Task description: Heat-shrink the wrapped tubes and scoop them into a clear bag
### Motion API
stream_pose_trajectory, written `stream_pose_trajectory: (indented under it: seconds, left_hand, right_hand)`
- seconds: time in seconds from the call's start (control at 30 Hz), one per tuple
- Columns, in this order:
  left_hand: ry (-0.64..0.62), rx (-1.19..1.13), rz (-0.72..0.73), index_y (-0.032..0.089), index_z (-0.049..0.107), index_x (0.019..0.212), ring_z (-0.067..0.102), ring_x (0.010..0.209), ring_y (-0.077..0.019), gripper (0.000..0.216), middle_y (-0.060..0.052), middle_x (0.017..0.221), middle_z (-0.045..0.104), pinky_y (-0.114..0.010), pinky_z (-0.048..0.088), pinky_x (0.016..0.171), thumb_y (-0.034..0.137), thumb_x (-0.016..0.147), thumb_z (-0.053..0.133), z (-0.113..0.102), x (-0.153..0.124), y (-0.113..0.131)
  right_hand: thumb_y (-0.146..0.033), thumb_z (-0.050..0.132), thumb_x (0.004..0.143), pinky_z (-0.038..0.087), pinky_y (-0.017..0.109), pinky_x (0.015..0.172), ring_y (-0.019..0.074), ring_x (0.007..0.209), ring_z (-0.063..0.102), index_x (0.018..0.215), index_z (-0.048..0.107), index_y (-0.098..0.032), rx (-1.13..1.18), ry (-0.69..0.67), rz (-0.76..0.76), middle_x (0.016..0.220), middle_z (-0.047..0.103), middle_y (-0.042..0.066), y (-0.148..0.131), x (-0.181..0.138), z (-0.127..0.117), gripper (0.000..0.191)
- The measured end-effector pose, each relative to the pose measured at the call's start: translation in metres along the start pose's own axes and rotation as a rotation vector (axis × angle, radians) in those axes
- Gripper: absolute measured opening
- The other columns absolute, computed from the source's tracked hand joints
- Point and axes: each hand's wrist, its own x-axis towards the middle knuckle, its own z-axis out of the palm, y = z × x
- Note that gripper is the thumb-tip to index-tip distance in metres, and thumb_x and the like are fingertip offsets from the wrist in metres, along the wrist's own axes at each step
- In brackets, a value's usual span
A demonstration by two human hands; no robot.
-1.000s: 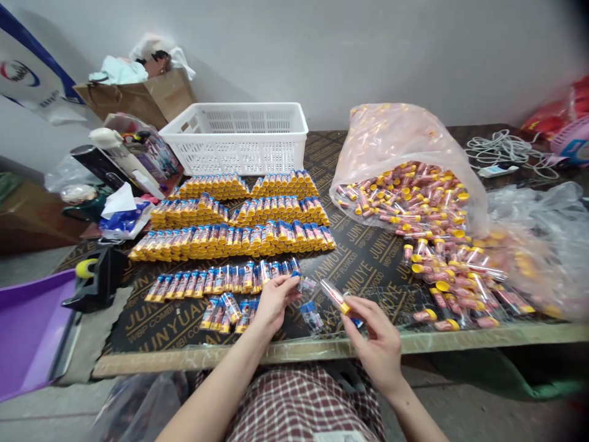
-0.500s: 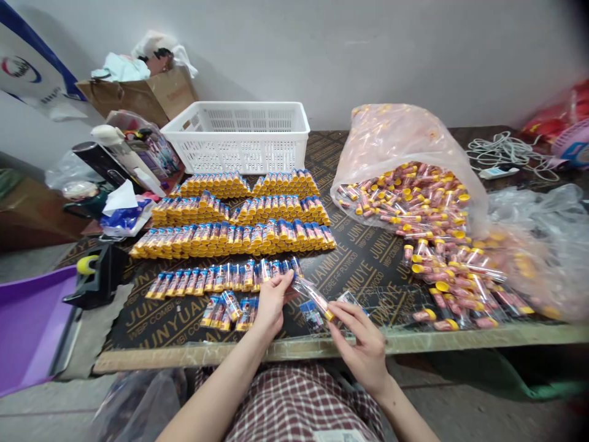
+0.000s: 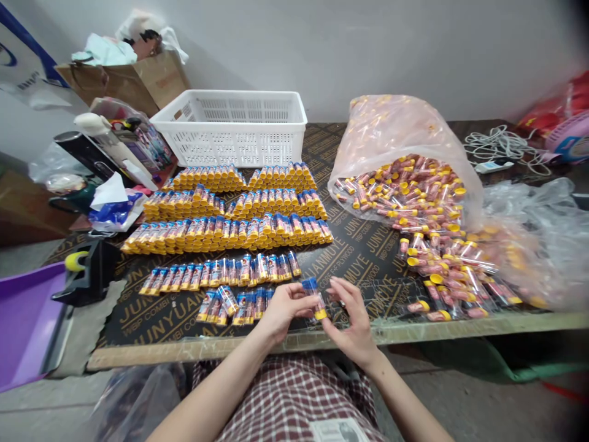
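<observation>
As left hand holds blue-capped tube, plastic bag, yellow-capped tubes inside

Dressed in a checked garment over the lap, dark maroon crossed with white in small, regular squares. Soft-looking in the cloth, with the lines of the check bending over rounded folds. Marked low down, toward the right of the lap, with a pale, roughly rectangular label, printed in grey too small to read and cut off by the lower edge of the view. Bare along both forearms, as far as visible, and bare-fingered at the left hand and right hand.
</observation>
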Motion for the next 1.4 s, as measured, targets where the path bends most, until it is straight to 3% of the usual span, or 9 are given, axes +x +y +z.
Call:
stream_pose_trajectory:
  seconds: [0.13, 0.27, 0.87, 0.93, 1.0, 1.07, 1.13, 1.23, 1.4]
  left_hand:
    - [-0.087, 0.079, -0.026, 0.01, 0.066, 0.074, 0.059, 0.057, -0.0108, 0.036, -0.004, 0.065, 0.065, -0.023, 0.05, 0.058, 0.04, 0.059, 0.077, 0.004, -0.005, -0.001]
    - [-0.146, 0.12, -0.049, 0.011, 0.067, 0.073, 0.058, 0.056, -0.0098, 0.034, -0.003, 0.065, 0.065, -0.021, 0.048, 0.056, 0.041, 0.059, 0.076, 0.003, -0.006, -0.003]
    - [-0.123, 0.17, -0.037, 0.011, 0.065, 0.075, 0.058, 0.057, -0.0111, 0.035, -0.004, 0.068, 0.065, -0.022, 0.047, 0.056, 0.043, 0.061, 0.074, 0.006, -0.001, -0.004]
    - [-0.044, 0.345, 0.052, 0.012, 0.064, 0.078, 0.059, 0.058, -0.0135, 0.035, -0.005, 0.068, 0.066, -0.024, 0.047, 0.056, 0.043, 0.064, 0.071, 0.001, 0.008, 0.005]
    - [0.167, 0.706, 0.212, 0.014, 0.063, 0.089, 0.06, 0.061, -0.0165, 0.036, -0.004, 0.067, 0.066, -0.025, 0.045, 0.058, 0.043, 0.068, 0.067, -0.007, 0.019, 0.018]
    - [0.407, 1.169, 0.353, 0.017, 0.058, 0.107, 0.062, 0.067, -0.0208, 0.042, -0.005, 0.068, 0.066, -0.027, 0.044, 0.061, 0.042, 0.074, 0.061, -0.014, 0.032, 0.032]
    - [0.526, 1.574, 0.394, 0.017, 0.049, 0.12, 0.064, 0.073, -0.0255, 0.047, -0.008, 0.073, 0.068, -0.03, 0.043, 0.064, 0.043, 0.08, 0.053, -0.018, 0.043, 0.042]
    - [0.535, 1.883, 0.369, 0.014, 0.046, 0.123, 0.065, 0.072, -0.0291, 0.051, -0.013, 0.076, 0.068, -0.03, 0.041, 0.06, 0.047, 0.085, 0.044, -0.017, 0.049, 0.048]
    - [0.506, 1.835, 0.426, 0.019, 0.056, 0.104, 0.064, 0.076, -0.0235, 0.037, -0.009, 0.083, 0.068, -0.027, 0.04, 0.06, 0.046, 0.089, 0.035, -0.011, 0.028, 0.035]
  right_hand:
    - [-0.009, 0.052, 0.066, 0.042, 0.047, 0.097, 0.0294, 0.127, 0.035, 0.138, 0.028, -0.028, 0.1, -0.154, -0.009, 0.144, 0.026, 0.009, 0.001, 0.006, -0.005, 0.078]
    - [-0.006, 0.049, 0.061, 0.038, 0.045, 0.102, 0.0269, 0.126, 0.039, 0.139, 0.026, -0.023, 0.181, -0.26, 0.014, 0.138, 0.038, 0.01, 0.003, 0.005, -0.006, 0.083]
    - [-0.009, 0.052, 0.064, 0.039, 0.042, 0.1, 0.0253, 0.123, 0.042, 0.14, 0.019, -0.024, 0.265, -0.188, 0.042, 0.14, 0.035, 0.011, 0.006, 0.003, 0.0, 0.085]
    - [-0.013, 0.056, 0.067, 0.036, 0.044, 0.102, 0.0257, 0.126, 0.039, 0.142, 0.012, -0.025, 0.224, -0.214, 0.054, 0.147, 0.022, 0.011, 0.007, 0.007, -0.004, 0.088]
    - [-0.019, 0.061, 0.069, 0.034, 0.044, 0.103, 0.0259, 0.127, 0.036, 0.143, 0.008, -0.026, 0.166, -0.2, 0.072, 0.15, 0.012, 0.011, 0.01, 0.011, -0.009, 0.091]
    - [-0.022, 0.062, 0.071, 0.034, 0.044, 0.103, 0.025, 0.128, 0.035, 0.143, 0.009, -0.027, 0.104, -0.157, 0.102, 0.149, 0.013, 0.01, 0.016, 0.015, -0.014, 0.089]
    - [-0.025, 0.061, 0.074, 0.032, 0.043, 0.103, 0.0245, 0.129, 0.033, 0.142, 0.015, -0.028, 0.003, -0.13, 0.134, 0.148, 0.018, 0.01, 0.026, 0.019, -0.022, 0.082]
    - [-0.034, 0.06, 0.077, 0.029, 0.045, 0.103, 0.0263, 0.131, 0.029, 0.137, 0.03, -0.027, -0.266, -0.106, 0.157, 0.146, 0.023, 0.011, 0.054, 0.03, -0.041, 0.068]
    - [-0.045, 0.053, 0.082, 0.027, 0.052, 0.096, 0.0339, 0.124, 0.033, 0.123, 0.051, -0.02, -0.866, 0.041, 0.348, 0.136, 0.036, 0.018, 0.124, 0.058, -0.103, 0.048]
